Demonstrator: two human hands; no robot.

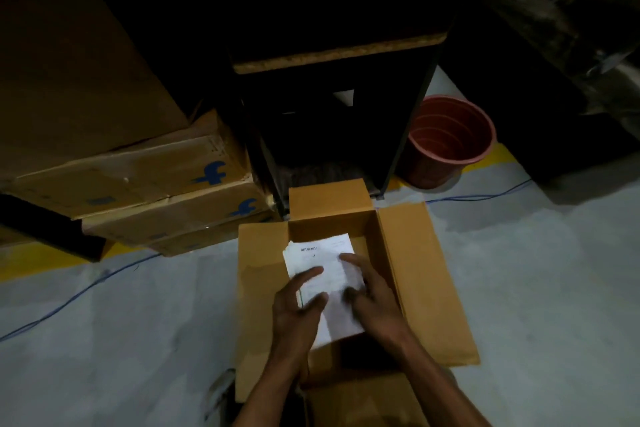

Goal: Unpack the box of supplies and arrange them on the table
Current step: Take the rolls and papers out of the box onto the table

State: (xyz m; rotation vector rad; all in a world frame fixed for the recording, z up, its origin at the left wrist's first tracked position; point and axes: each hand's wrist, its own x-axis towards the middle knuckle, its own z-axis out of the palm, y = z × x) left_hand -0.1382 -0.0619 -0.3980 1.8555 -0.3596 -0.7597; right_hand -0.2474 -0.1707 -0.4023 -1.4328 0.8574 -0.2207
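Observation:
An open cardboard box (426, 274) sits on the grey floor with all its flaps spread out. Over its opening is a stack of white printed papers (320, 253) with "amazon" at the top. My left hand (298, 305) holds the stack at its left edge, fingers lying over the sheets. My right hand (370, 291) grips the right edge, thumb on top. What lies in the box under the papers is hidden.
Stacked cardboard boxes (156, 184) with blue logos stand at the left. A dark shelf unit (339, 97) rises behind the open box, and a red-brown plastic bucket (446, 139) stands to its right. A blue cable (86, 288) runs across the floor.

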